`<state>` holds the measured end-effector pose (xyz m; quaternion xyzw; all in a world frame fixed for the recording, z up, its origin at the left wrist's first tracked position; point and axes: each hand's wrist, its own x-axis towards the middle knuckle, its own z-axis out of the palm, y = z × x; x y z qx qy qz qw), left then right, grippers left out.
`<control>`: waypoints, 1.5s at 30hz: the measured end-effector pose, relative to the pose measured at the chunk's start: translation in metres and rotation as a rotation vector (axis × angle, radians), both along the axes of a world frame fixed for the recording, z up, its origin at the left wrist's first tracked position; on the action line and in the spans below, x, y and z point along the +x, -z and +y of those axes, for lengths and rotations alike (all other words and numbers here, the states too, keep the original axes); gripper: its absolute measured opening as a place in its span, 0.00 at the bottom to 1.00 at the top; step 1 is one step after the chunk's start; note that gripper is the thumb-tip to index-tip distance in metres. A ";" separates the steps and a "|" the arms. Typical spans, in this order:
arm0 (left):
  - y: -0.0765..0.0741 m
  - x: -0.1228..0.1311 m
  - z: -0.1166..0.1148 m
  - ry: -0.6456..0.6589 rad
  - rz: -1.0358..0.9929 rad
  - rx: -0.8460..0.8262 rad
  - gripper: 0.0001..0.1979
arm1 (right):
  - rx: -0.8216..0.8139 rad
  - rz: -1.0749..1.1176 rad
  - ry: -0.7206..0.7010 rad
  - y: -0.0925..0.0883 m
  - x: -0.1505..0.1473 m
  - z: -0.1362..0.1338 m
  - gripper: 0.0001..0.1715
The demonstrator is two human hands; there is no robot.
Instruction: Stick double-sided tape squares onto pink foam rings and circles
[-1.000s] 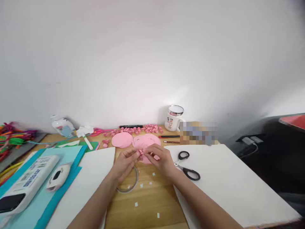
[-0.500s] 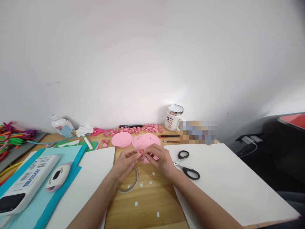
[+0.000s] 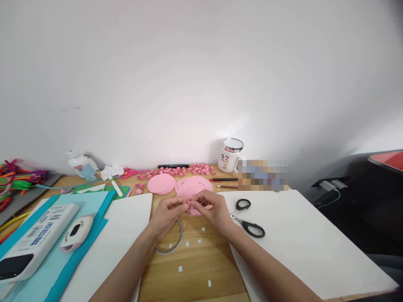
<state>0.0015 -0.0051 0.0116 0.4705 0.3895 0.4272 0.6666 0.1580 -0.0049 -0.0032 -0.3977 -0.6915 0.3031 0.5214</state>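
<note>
Between my two hands is a small rolled pink paper flower [image 3: 187, 203], mostly covered by fingertips. My left hand [image 3: 167, 213] pinches it from the left, fingers closed. From the right, my right hand [image 3: 211, 208] has thumb and fingers closed on its other side. Just beyond lie cut pink paper spirals [image 3: 198, 184] and a stack of pink paper circles [image 3: 161, 183]. A roll of tape [image 3: 181, 235] rests on the table below my left hand. Black-handled scissors [image 3: 250, 222] lie open to the right of my right hand.
Several finished pink paper rolls [image 3: 201, 169] line the back by the wall, near a black marker [image 3: 173, 166]. A white mug [image 3: 229, 157] stands behind the pens. White sheets [image 3: 302, 235] flank the wooden table [image 3: 192, 281], where small white scraps lie. A bottle [image 3: 82, 165] is back left.
My right fingers have come in closer to my left fingertips, covering more of the pink roll. The objects on the table stay where they were.
</note>
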 end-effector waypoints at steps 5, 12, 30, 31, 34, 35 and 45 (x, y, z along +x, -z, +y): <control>0.000 0.002 0.000 -0.018 -0.006 0.035 0.13 | 0.115 -0.070 -0.011 -0.001 0.000 0.000 0.07; 0.005 0.002 0.001 -0.121 0.184 0.092 0.14 | -0.005 -0.045 -0.027 0.000 -0.001 -0.001 0.05; 0.011 0.007 -0.001 -0.189 0.362 0.243 0.12 | -0.454 0.319 -0.155 0.008 -0.006 0.003 0.12; 0.011 0.007 -0.001 -0.191 0.359 0.236 0.13 | -0.458 0.321 -0.160 0.008 -0.006 0.003 0.12; 0.010 0.008 -0.002 -0.186 0.341 0.226 0.12 | -0.462 0.318 -0.165 0.011 -0.007 0.003 0.11; 0.010 0.009 -0.002 -0.182 0.338 0.226 0.12 | -0.461 0.312 -0.162 0.011 -0.007 0.003 0.11; 0.008 0.008 -0.002 -0.168 0.312 0.201 0.12 | -0.434 0.326 -0.134 0.012 -0.006 0.004 0.12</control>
